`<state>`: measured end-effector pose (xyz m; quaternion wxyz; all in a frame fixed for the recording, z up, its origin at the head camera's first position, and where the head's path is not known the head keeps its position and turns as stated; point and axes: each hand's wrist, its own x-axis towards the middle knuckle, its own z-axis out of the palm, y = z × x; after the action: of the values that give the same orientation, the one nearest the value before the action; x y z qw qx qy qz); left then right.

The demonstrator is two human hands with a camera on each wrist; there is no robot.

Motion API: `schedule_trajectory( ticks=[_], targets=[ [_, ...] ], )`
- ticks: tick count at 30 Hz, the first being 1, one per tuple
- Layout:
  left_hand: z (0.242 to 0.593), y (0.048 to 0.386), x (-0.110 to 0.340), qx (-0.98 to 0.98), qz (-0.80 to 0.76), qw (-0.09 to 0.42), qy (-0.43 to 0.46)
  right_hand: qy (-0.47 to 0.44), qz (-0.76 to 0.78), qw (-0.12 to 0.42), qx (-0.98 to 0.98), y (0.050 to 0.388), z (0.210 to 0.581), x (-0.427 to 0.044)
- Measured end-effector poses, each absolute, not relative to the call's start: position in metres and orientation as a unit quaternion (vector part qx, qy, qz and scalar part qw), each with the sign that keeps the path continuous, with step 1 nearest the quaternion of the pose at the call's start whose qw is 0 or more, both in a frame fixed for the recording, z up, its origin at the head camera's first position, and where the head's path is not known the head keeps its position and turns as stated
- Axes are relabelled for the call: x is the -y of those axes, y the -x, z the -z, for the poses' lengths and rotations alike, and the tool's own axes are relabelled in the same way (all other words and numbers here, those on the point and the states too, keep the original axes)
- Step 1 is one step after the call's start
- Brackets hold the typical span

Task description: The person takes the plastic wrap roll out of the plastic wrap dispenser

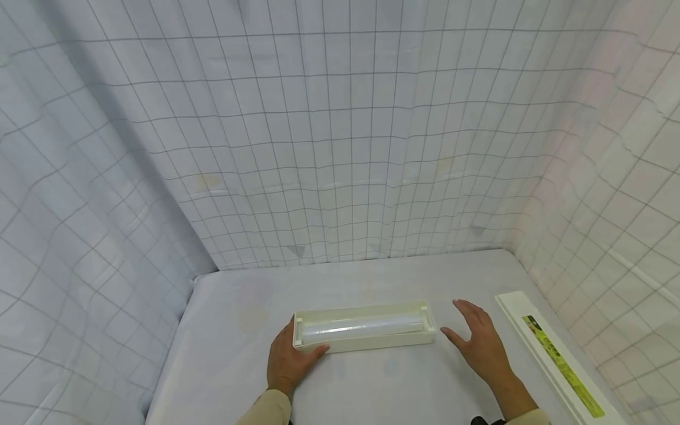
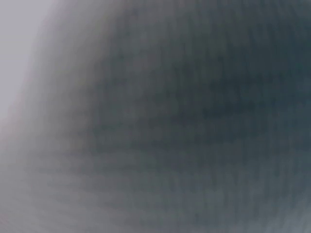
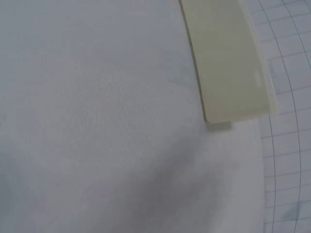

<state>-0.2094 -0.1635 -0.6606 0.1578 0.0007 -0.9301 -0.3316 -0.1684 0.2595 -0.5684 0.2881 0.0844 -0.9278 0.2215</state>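
Note:
A long cream plastic box lies open-topped on the white table in the head view. Inside it is a shiny, pale roll of what looks like cling film. My left hand grips the box's left end, thumb on the near side and fingers behind the end, partly hidden. Just off the right end, my right hand is held with thumb and fingers spread, touching nothing. Farther right lies a long cream lid bearing a yellow-green label; the right wrist view shows one plain end of this lid.
The white-covered table is enclosed by white gridded sheets at the back and both sides. Blurred grey fabric fills most of the left wrist view. A dark object shows at my right cuff.

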Motion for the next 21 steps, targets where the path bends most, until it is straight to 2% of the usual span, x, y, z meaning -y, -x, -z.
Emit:
schedule_trajectory(
  ticks=[9, 21],
  targets=[
    [0.658, 0.207, 0.162, 0.931, 0.328, 0.161, -0.006, -0.136, -0.226, 0.252, 0.931, 0.186, 0.578, -0.23],
    [0.659, 0.207, 0.161, 0.93, 0.33, 0.164, -0.002, -0.17, -0.226, 0.17, 0.944, 0.204, 0.587, -0.2]
  ],
)
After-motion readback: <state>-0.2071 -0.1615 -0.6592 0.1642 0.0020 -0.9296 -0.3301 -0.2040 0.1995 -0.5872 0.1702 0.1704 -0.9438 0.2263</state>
